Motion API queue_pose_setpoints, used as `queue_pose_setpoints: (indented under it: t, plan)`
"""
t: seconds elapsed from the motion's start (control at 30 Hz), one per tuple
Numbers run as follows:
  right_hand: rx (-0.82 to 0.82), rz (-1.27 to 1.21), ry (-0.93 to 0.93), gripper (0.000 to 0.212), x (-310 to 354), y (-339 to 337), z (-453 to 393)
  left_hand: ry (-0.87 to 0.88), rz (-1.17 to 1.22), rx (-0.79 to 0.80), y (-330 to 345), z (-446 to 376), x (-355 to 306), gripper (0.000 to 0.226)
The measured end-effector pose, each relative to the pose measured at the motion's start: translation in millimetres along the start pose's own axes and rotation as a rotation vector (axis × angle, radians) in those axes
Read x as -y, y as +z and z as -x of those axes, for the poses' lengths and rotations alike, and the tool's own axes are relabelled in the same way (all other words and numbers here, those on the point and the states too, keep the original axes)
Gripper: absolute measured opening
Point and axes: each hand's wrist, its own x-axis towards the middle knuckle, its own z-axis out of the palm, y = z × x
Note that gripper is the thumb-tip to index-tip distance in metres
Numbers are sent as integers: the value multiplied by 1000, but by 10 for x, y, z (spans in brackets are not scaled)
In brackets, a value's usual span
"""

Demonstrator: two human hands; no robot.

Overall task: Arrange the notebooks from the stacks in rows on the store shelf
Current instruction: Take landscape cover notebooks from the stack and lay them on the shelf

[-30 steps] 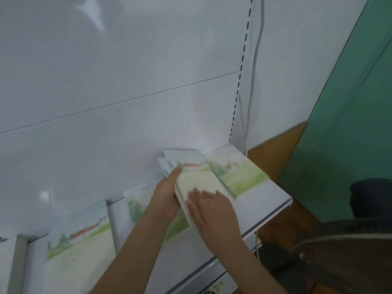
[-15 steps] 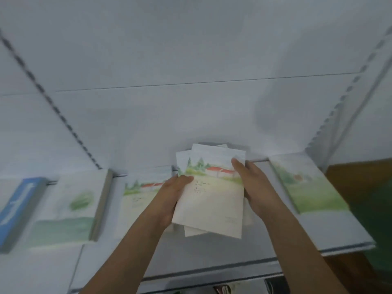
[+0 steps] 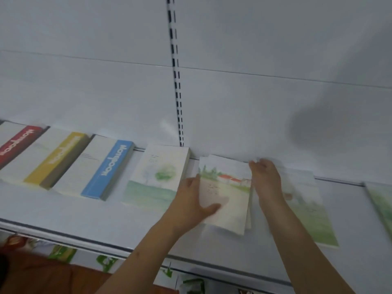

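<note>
A small stack of thin notebooks with a red-roof landscape cover (image 3: 231, 198) lies on the white store shelf (image 3: 89, 219). My left hand (image 3: 195, 200) grips its left edge, thumb across the cover. My right hand (image 3: 265, 179) holds the stack's upper right corner and right side. To the left lies a thick notebook stack with a green tree cover (image 3: 157, 177). To the right, partly under my right arm, lies another landscape notebook (image 3: 309, 211).
Further left lie notebook stacks with blue (image 3: 106, 168), yellow (image 3: 55, 158) and red (image 3: 14, 143) spines. A green-covered notebook (image 3: 381, 200) shows at the right edge. A slotted upright (image 3: 176, 71) runs up the white back panel. Packaged goods sit below the shelf edge.
The view has swung left, bringing the blue, yellow and red stacks into sight. Both hands have carried the red-roof stack left, beside the green tree stack, and lowered it onto the shelf.
</note>
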Motion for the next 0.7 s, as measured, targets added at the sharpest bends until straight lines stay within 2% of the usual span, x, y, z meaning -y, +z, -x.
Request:
queue_pose_setpoints:
  t: [0.1,0.23,0.33,0.47,0.57,0.7]
  plan:
    - [72,152,21,50,-80,106,-14,18,-205,166,165,57,100,125]
    - [108,226,47,55,-60,154,-6,106,-270,106,239,29,180,115]
    - [125,77,104,61,-14,106,-78,156,-172,103,207,-44,248,113]
    - [172,-59,185,81,-155,-20,-262,145,-149,115,199,-12,241,108]
    - [163,30,209,70,39,-5,-59,77,-211,121,188,3,216,110]
    - [207,4,202,73,0,34,-85,136,-210,103,163,-29,165,116]
